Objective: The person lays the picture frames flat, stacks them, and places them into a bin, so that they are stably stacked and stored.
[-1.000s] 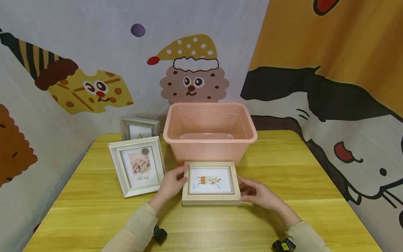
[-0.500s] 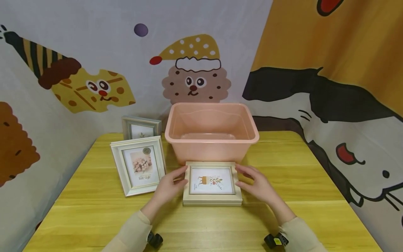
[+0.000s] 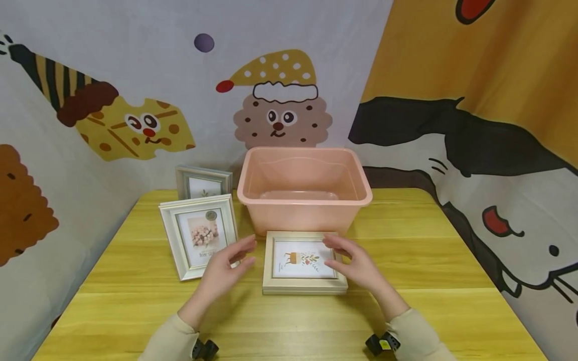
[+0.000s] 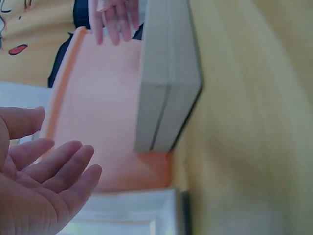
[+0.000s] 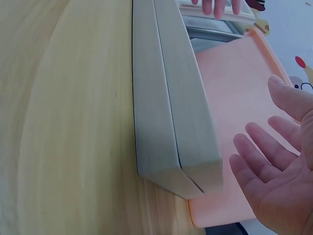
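Two cream picture frames [image 3: 305, 287] lie flat, one on top of the other, on the table; the upper one shows a print of a plant in an orange pot. The seam between them is plain in the right wrist view, where the stacked frames [image 5: 168, 98] are seen edge-on. My left hand [image 3: 224, 268] is off to the left of the stack, fingers relaxed and holding nothing. Over the stack's right side hovers my right hand [image 3: 358, 260], also holding nothing. Both palms face inward, as the left hand [image 4: 49, 181] and right hand [image 5: 279, 161] show.
A pink plastic bin [image 3: 304, 215] stands just behind the stack. Left of it, a white picture frame [image 3: 171, 235] with a flower print stands upright, and a grey picture frame [image 3: 181, 183] stands behind that. A printed cloth [image 3: 153, 60] hangs around the wooden table [image 3: 406, 240].
Both hands have come off the stacked frames. The left hand has drawn away to the left, and the right has lifted and shifted slightly left over the upper frame. The stack has stayed put.
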A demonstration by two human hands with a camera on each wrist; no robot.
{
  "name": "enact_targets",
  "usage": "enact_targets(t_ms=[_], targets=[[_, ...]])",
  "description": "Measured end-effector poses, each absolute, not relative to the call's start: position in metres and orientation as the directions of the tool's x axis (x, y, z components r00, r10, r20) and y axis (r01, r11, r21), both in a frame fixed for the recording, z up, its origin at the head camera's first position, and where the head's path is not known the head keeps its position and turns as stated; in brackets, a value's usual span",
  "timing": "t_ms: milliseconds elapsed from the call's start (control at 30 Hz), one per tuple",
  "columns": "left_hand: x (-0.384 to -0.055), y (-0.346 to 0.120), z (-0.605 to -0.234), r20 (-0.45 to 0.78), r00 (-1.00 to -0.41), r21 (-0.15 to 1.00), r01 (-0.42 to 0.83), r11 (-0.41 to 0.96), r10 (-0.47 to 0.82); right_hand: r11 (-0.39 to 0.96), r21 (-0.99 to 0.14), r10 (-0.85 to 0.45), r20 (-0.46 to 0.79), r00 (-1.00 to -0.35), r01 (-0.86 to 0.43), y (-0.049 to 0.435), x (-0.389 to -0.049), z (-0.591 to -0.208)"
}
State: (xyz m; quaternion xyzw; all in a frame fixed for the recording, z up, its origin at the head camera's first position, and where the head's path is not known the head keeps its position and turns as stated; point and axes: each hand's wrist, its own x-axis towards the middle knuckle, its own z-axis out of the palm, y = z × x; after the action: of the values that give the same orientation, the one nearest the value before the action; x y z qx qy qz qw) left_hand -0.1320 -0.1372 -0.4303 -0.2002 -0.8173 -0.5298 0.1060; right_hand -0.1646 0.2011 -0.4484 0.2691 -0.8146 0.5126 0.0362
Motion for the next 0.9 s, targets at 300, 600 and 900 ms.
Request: enact_targets(t_ms=[300,600,900], targets=[[-0.130,-0.165,-0.402,0.476,-0.871,0.750,0.473,0.463,0.119,0.295,-0.830,-0.413,0.336,-0.847,-0.473,0.190,-0.164,-0.451],[-0.134,-0.187,-0.374,0.551,-0.834,0.686,0.469,0.556,0.024,0.259,-0.866,-0.411,0.301,-0.860,-0.427,0.182,-0.163,-0.453],[-0.149,-0.204,-0.346,0.597,-0.797,0.560,0.492,0.667,0.087,0.236,-0.877,-0.424,0.294,-0.857,-0.417,0.175,-0.158,-0.451]])
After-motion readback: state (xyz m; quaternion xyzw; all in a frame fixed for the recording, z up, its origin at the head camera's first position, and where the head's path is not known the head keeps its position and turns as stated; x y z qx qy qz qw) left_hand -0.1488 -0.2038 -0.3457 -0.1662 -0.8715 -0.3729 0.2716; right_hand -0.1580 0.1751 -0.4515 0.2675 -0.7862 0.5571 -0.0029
